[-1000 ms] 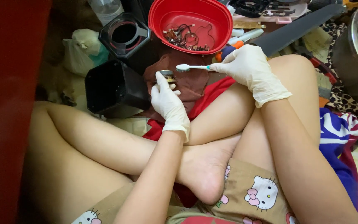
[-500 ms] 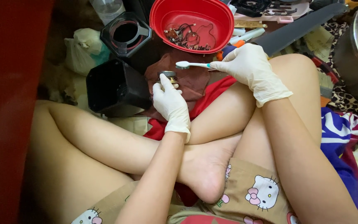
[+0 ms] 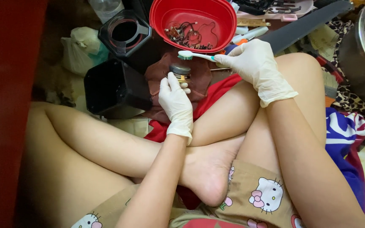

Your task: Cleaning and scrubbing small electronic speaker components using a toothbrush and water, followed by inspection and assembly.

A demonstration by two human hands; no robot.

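Holding a small round metal part (image 3: 181, 71) over the brown cloth (image 3: 155, 80), the gloved left hand (image 3: 176, 101) is closed around it, while a toothbrush (image 3: 195, 55) is gripped by the gloved right hand (image 3: 254, 67). Short, light strokes are advised, with the part kept steady. A red bowl (image 3: 224, 25) of wires is seen behind; no labels can be made out.
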